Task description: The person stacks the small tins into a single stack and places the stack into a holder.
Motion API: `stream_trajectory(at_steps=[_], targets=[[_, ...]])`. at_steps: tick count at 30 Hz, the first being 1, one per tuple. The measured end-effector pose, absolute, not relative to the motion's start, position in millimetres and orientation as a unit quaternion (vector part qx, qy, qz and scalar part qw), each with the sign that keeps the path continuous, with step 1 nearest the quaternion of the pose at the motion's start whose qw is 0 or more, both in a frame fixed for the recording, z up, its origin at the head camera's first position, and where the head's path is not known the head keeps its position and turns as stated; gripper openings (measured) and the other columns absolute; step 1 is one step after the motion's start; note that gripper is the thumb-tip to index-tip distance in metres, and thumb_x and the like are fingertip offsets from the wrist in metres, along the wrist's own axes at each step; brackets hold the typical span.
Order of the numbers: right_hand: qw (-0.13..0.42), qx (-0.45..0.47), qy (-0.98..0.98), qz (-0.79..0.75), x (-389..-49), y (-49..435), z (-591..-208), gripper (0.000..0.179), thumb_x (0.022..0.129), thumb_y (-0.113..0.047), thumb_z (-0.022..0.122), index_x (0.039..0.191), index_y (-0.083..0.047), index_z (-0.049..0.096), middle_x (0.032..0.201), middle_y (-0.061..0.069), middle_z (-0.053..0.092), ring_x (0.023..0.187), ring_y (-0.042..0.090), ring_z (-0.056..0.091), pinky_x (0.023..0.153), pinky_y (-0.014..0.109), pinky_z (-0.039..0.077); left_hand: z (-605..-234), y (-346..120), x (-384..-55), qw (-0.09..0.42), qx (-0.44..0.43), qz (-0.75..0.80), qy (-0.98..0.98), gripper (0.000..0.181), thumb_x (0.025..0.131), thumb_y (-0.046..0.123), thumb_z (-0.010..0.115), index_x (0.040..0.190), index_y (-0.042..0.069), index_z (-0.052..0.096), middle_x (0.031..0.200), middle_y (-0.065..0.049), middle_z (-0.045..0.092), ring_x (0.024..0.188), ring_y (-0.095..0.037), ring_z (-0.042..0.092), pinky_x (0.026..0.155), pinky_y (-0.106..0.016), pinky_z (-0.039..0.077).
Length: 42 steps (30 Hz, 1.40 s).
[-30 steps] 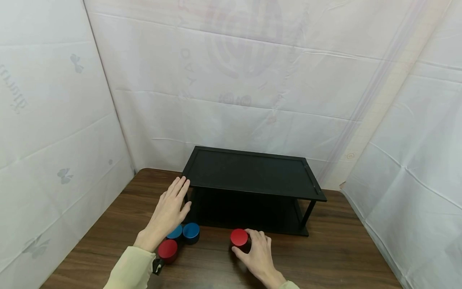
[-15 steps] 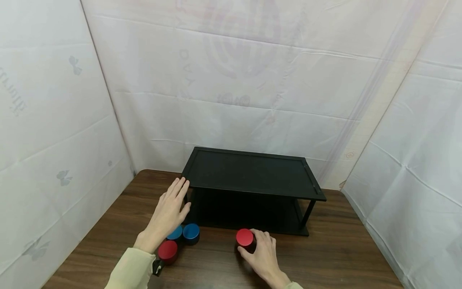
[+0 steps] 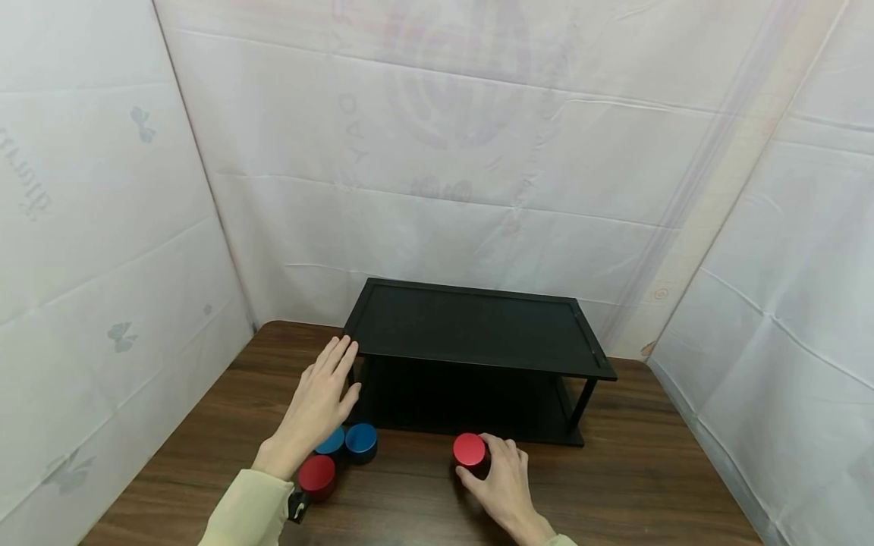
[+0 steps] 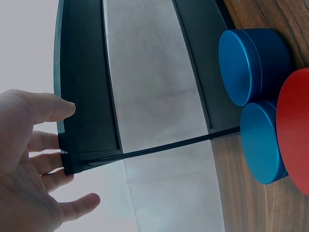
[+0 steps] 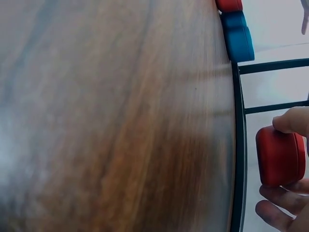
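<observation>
- Gripping a red tin [image 3: 470,450]: right hand [image 3: 504,482], thumb and fingers curled round it; tin was off worktop [image 3: 635,455], before middle of black two-tier shelf's [image 3: 464,322] front edge.
- Left hand [image 3: 315,402]: fingers straight, spread, only touched upper tier's left front corner.
- Two blue tins [image 3: 361,442], second red tin [image 3: 317,476] sat near lower tier's left front corner.

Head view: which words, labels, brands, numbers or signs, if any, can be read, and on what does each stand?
"OAY" (first letter uncertain): faint sideways letters on the back white sheet.
Slanted script on the left white sheet: too faint, seemingly reversed, to read.
Round emblem, back sheet: too faint.
Black shelf and red container in the right hand: no text visible.
</observation>
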State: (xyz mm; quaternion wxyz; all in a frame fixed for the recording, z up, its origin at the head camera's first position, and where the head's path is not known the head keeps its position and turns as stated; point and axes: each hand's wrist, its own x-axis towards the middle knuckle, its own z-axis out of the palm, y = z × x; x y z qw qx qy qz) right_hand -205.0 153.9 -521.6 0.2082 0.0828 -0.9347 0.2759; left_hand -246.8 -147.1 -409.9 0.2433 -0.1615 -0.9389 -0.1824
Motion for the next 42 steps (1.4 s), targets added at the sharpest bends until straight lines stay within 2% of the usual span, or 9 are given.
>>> stream_trajectory(at_steps=[16,42], targets=[[0.191,0.076,-0.943,0.263,-205.9,164.5,-520.9,0.057,0.066,-0.033,0.086,0.11,-0.004,0.065,0.104,0.006,0.069,0.086,0.015,0.053,0.085,0.05,0.038,-409.7,-146.2,-247.8,0.245,-0.164,-0.182,-0.938,0.065,0.089,0.015,0.066,0.146,0.0,0.038,0.153,-0.02,0.035,0.144,-0.036,0.028,0.106,-0.061,0.036],[0.162,0.072,-0.95,0.258,-203.0,170.5,-525.1,0.056,0.066,-0.033,0.087,0.11,-0.005,0.067,0.103,0.007,0.071,0.092,0.018,0.055,0.086,0.051,0.037,-409.9,-144.9,-248.9,0.244,-0.166,-0.188,-0.937,0.065,0.089,0.015,0.066,0.146,0.0,0.038,0.154,-0.019,0.035,0.144,-0.036,0.028,0.107,-0.061,0.035]])
